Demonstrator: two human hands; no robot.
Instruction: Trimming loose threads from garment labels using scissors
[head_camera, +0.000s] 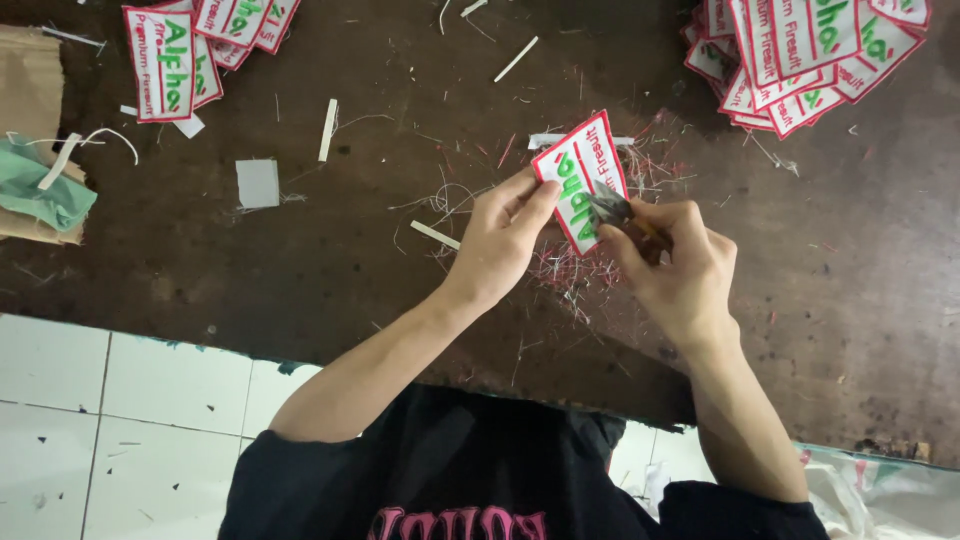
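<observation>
— Where our left hand (500, 240) pinches it, what do we hold?

— We hold an embroidered patch (582, 180), white with a red border and green and red lettering. Our thumb and fingers are closed on its lower left edge, and it tilts toward one o'clock above the dark table (300, 270).

— And our right hand (672, 265)?

— It is curled tight around small metal snips (612, 208). Only the grey tip shows, touching the patch's lower right edge; the handles are buried in our fist, so we cannot tell whether the blades are apart.

— What lies around?

— Red and white thread clippings (560, 270) are scattered under the patch. At two o'clock, a heap of like patches (800, 60) runs off the top edge. At ten o'clock, a smaller stack (190, 45) is also cut off. At nine o'clock, a green cloth (40, 190) sits on something brown, half out of view. A grey square scrap (258, 183) lies nearer. White floor tiles (100, 420) show at seven o'clock.
</observation>
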